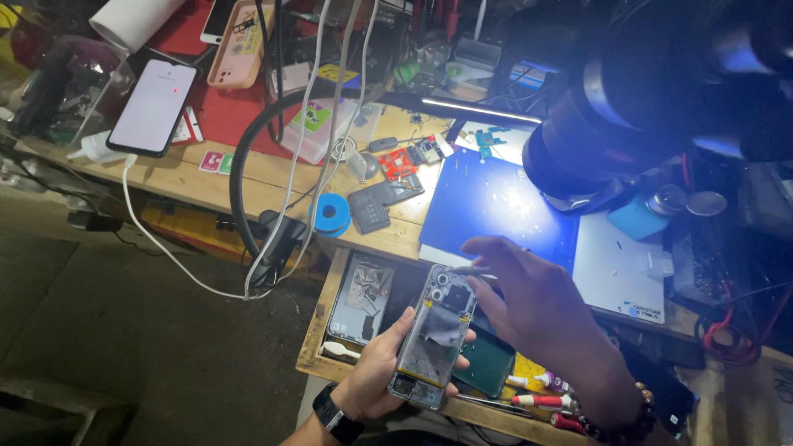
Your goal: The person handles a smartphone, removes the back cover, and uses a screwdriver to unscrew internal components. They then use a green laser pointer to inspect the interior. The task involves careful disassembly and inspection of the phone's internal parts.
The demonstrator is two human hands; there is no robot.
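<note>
Your opened phone shows a silvery grey frame with a dark grey patch at its middle and black camera rings on top. You wear a black watch on one wrist and a dark beaded bracelet on the other. The mat ahead of you is bright blue, the counter pale wood. A blue tape roll lies there, beside a small red circuit board. The lit phone glows pale pink-white in a black rim.

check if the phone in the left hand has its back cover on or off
Off. The phone held in the left hand shows bare internals: camera rings at the top, a grey shield and boards, with no cover over them.
</note>
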